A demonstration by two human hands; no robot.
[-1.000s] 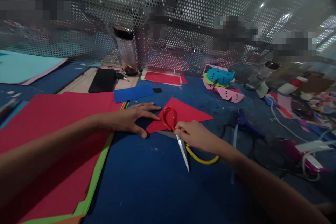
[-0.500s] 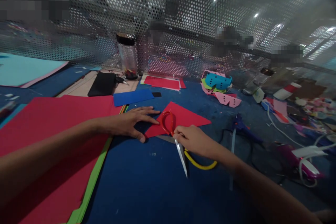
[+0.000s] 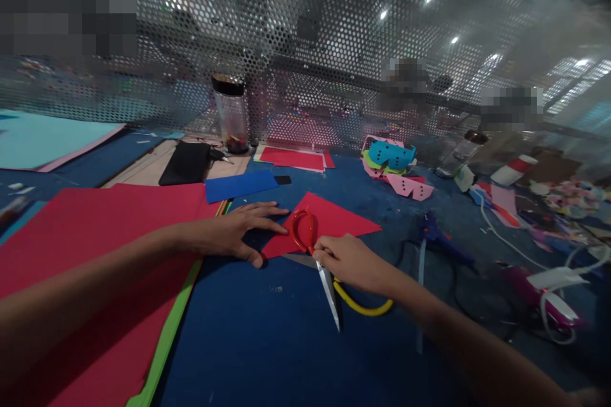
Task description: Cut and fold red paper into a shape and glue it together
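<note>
On the blue table lies a folded-looking red sheet of paper (image 3: 337, 219) with pointed corners. My left hand (image 3: 233, 232) rests flat with fingers spread, its fingertips at the paper's left edge and its wrist over a stack of red sheets (image 3: 95, 254). A pair of scissors (image 3: 328, 292) has its blades apart, with one red handle loop lying over the paper and a yellow loop to the right. My right hand (image 3: 351, 261) is closed round the scissors near their pivot, hiding it. One blade points toward me; the other reaches left along the paper's near edge.
A blue strip (image 3: 241, 186), a black flat case (image 3: 185, 163) and a clear jar (image 3: 231, 114) stand behind my left hand. Cut paper masks (image 3: 391, 156) lie at the back. Rightward are a blue glue gun (image 3: 443, 241), cables and paper scraps. A perforated metal screen (image 3: 310, 76) rises behind.
The whole view has shifted, so the table sits slightly lower in the picture. Both hands, the scissors and the red paper keep nearly the same places relative to each other.
</note>
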